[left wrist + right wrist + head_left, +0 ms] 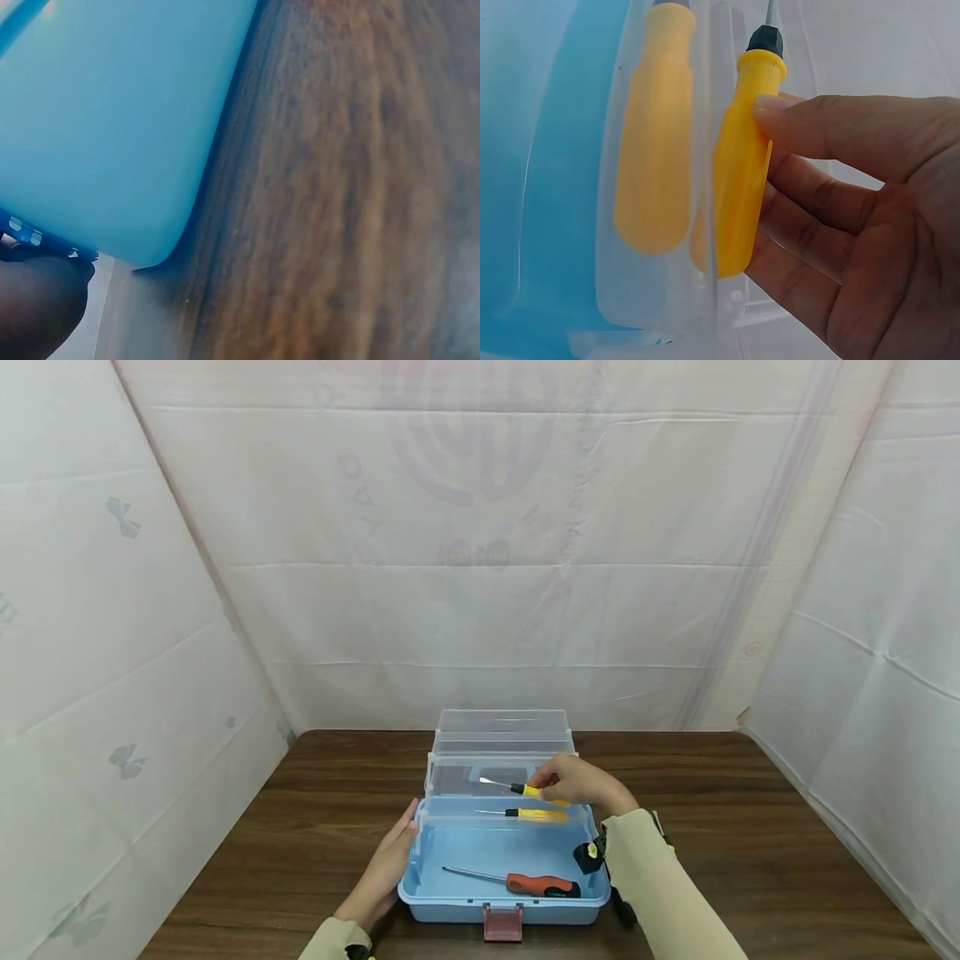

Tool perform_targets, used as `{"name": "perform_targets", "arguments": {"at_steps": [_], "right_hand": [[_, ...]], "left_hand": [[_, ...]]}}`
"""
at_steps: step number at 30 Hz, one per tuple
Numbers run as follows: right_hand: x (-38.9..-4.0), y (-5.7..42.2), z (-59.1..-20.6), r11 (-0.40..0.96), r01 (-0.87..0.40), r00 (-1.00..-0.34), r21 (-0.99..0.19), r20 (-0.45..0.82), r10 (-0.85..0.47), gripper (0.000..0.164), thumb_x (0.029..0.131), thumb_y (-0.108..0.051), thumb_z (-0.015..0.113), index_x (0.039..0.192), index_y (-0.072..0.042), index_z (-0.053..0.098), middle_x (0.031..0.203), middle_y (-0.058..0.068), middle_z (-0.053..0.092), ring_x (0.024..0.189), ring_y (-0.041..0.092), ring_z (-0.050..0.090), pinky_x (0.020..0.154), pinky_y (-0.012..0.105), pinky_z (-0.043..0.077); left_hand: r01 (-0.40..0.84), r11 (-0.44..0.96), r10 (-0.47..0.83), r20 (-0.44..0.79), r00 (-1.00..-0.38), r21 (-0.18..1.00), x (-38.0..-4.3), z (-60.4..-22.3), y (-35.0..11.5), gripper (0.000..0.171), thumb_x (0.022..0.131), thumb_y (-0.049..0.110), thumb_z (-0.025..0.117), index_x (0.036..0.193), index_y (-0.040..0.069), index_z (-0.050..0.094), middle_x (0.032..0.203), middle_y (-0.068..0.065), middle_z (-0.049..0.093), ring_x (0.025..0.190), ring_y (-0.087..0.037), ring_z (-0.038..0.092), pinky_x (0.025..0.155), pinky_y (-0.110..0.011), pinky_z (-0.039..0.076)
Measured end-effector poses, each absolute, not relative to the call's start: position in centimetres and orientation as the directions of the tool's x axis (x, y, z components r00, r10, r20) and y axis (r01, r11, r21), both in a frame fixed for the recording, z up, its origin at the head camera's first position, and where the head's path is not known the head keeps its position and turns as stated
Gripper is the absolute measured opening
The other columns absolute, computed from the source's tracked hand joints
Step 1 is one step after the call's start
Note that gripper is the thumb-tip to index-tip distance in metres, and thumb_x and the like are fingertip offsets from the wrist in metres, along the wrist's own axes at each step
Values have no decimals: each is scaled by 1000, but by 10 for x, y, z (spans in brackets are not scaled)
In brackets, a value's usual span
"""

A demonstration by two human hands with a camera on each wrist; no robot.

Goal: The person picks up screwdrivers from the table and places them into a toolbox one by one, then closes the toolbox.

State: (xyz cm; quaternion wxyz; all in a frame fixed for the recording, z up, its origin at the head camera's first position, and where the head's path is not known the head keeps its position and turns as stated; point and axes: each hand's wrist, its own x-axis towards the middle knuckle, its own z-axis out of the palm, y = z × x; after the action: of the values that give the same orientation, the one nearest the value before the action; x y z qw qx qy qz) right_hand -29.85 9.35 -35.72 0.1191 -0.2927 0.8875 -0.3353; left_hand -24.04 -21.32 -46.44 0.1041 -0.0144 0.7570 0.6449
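Note:
A light blue toolbox (510, 912) stands with its clear lid raised at the back. My right hand (573, 779) pinches a yellow-handled screwdriver (746, 165) between thumb and fingers, above the back of the box, its flat metal tip to the left. Just in front of it, a second yellow-handled screwdriver (536, 815) lies in a translucent tray (705, 307), seen through the tray's wall in the right wrist view. An orange-and-black screwdriver (540, 884) lies on the box floor near the front. My left hand (386, 864) rests along the box's left side, fingers extended.
The raised lid (502, 743) leans back behind the box. A dusky pink latch (502, 924) hangs down at the box's front. Beneath is a dark wood-grain table (697, 793), with white sheeting (480, 610) behind it and on both sides.

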Motion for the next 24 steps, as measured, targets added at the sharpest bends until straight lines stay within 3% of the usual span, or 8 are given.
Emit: {"name": "perform_targets", "arguments": {"at_steps": [17,24], "right_hand": [[-298,87,-364,628,-457,-792,-631,-34,-610,20,88,1,61,104,-1,73,97,6,70,78,13,55,75,31,54],[-299,87,-367,609,-489,-770,-624,-18,-637,21,87,2,61,104,0,74,94,7,70,77,13,53,71,27,52]], "left_hand": [[-121,146,146,-142,-979,982,-238,-468,-214,61,105,41,30,156,13,10,161,-19,6,146,-44,4,115,-63,9],[-111,148,151,-133,-980,983,-238,-468,-215,63,104,43,31,156,12,10,161,-20,6,146,-44,3,115,-63,8]]}}
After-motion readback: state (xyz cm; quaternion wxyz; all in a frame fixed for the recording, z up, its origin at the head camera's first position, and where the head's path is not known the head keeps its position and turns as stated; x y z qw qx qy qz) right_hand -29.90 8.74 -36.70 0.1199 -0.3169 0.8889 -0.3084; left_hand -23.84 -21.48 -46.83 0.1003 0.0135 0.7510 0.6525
